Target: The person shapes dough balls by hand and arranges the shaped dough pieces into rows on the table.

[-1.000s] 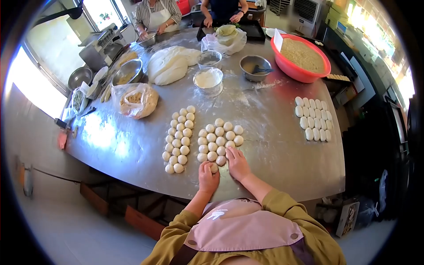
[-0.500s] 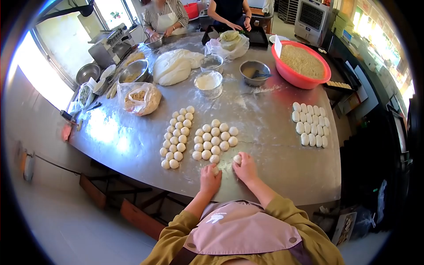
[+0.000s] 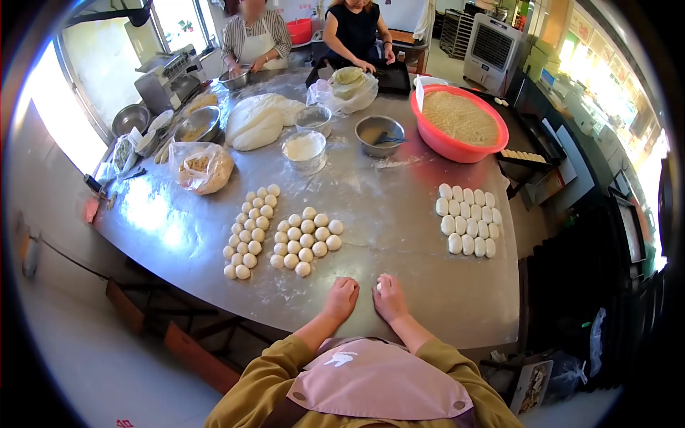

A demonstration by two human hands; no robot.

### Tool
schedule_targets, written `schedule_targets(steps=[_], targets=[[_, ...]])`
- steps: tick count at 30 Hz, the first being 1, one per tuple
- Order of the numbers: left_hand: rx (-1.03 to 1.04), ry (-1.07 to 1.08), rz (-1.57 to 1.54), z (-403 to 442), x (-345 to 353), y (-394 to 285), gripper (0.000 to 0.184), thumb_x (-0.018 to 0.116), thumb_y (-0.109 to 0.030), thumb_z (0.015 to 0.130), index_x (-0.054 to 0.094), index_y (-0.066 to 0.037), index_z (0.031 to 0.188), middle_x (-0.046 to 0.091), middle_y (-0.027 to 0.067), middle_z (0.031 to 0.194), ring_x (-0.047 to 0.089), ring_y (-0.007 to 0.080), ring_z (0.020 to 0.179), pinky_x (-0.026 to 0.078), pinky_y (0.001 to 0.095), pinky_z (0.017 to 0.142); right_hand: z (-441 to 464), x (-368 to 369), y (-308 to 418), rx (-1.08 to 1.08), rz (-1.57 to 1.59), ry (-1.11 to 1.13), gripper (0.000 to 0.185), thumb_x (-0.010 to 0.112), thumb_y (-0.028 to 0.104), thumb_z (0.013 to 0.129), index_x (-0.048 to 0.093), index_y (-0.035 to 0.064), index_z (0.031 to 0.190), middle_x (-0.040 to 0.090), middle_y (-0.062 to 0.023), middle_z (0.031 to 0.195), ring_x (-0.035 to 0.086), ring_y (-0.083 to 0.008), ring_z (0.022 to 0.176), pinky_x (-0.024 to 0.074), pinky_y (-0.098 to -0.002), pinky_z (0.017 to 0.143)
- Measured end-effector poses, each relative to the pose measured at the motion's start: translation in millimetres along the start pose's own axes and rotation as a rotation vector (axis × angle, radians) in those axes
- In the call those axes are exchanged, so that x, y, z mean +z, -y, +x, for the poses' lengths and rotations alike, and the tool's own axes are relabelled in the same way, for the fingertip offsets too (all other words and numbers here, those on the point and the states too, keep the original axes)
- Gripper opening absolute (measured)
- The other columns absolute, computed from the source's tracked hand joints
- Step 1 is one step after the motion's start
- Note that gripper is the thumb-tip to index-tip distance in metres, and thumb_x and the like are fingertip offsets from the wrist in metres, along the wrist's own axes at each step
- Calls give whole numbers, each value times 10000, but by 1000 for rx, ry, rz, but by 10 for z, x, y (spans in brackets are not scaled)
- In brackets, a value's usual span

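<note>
My right hand (image 3: 389, 298) is cupped on the metal table (image 3: 414, 242), its fingers curled round a small dough ball (image 3: 379, 287) that peeks out at its left side. My left hand (image 3: 342, 298) rests beside it, fingers curled down to the tabletop. The dough ball seen there a moment ago is now hidden by the fingers. Just beyond my left hand lies a cluster of round dough balls (image 3: 307, 240) in loose rows. Farther left stands a second, narrower group of dough balls (image 3: 248, 237).
Flattened oval dough pieces (image 3: 469, 226) sit at right, below a red basin (image 3: 464, 150) of crumbly filling. Behind are a steel bowl (image 3: 379, 135), a flour container (image 3: 305, 153), a large dough mass (image 3: 257, 123) and a bagged filling (image 3: 202, 169). Two people work across the table.
Both hands have drawn back towards the table's near edge, away from the dough balls. The left hand's ball has gone out of sight under its fingers. The view has shifted right.
</note>
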State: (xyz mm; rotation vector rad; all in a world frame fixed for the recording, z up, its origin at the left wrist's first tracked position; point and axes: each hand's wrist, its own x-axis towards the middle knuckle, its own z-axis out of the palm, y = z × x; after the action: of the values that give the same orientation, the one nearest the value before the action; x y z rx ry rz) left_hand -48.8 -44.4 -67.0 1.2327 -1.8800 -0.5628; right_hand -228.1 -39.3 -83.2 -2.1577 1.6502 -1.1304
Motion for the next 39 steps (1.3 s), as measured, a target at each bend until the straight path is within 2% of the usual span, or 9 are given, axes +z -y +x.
schedule_targets(steps=[5, 11, 14, 17, 20, 23, 26, 32, 39], targets=[[-31, -66, -90, 156, 164, -221, 155, 655, -102, 879, 637, -21, 1011, 634, 178, 1082, 600, 391, 1054, 496, 436, 892, 66, -188, -109, -46, 18, -105, 294, 685, 38, 804, 588, 2, 1079, 596, -208, 1130, 597, -375, 1070, 527, -397, 894], [54, 30, 310, 101, 299, -133, 284, 674, -123, 848, 653, -67, 1126, 625, 163, 1189, 505, 409, 1260, 453, 446, 1023, 51, -319, -148, -51, -111, 59, 365, 728, 126, 797, 608, -1, 1118, 584, -209, 1211, 561, -393, 1157, 493, -436, 969], [59, 80, 337, 223, 117, -300, 317, 675, -113, 834, 653, -72, 1148, 620, 144, 1213, 482, 405, 1288, 445, 451, 1035, 89, -341, -67, -9, -112, -68, 391, 743, 147, 787, 611, 10, 1129, 585, -197, 1217, 543, -407, 1177, 474, -457, 991], [37, 21, 113, 237, 246, -180, 271, 645, -62, 829, 669, -67, 1099, 634, 137, 1176, 514, 407, 1250, 450, 456, 1029, 157, -306, 61, 138, -19, -163, 319, 714, 107, 801, 628, 14, 1093, 607, -193, 1176, 569, -394, 1143, 493, -439, 962], [70, 70, 42, 178, 430, 58, 232, 605, -2, 821, 678, -48, 1036, 647, 146, 1110, 551, 413, 1193, 462, 453, 1012, 81, -72, -169, 80, -10, -43, 242, 655, 36, 821, 637, 0, 1059, 624, -192, 1129, 600, -377, 1087, 512, -422, 927], [-17, -41, -24, 182, 510, -4, 213, 576, 36, 815, 677, -27, 992, 650, 159, 1048, 577, 416, 1142, 473, 453, 996, 117, -116, -104, 69, 63, -44, 205, 590, -22, 836, 643, -10, 1034, 635, -190, 1088, 620, -364, 1042, 524, -412, 900], [-29, -40, 34, 147, 581, 25, 210, 582, 4, 840, 669, -24, 1028, 639, 162, 1092, 569, 422, 1147, 473, 451, 996, 106, -51, -135, 15, 52, -67, 211, 561, -37, 846, 642, -16, 1040, 629, -193, 1103, 612, -373, 1051, 517, -420, 915], [-10, -20, 149, 217, 414, -218, 252, 600, -69, 876, 647, -12, 1117, 596, 190, 1207, 532, 446, 1193, 449, 471, 1025, 150, -171, 17, 41, -49, 3, 284, 597, 34, 860, 608, -36, 1135, 572, -223, 1221, 550, -406, 1167, 478, -437, 994], [-19, -78, 49, 208, 469, -92, 291, 582, -19, 828, 657, 13, 1107, 609, 201, 1157, 512, 459, 1209, 429, 480, 1044, 133, -102, -18, 117, -33, -85, 270, 585, 54, 892, 605, -42, 1143, 575, -225, 1245, 552, -410, 1176, 475, -441, 1002]])
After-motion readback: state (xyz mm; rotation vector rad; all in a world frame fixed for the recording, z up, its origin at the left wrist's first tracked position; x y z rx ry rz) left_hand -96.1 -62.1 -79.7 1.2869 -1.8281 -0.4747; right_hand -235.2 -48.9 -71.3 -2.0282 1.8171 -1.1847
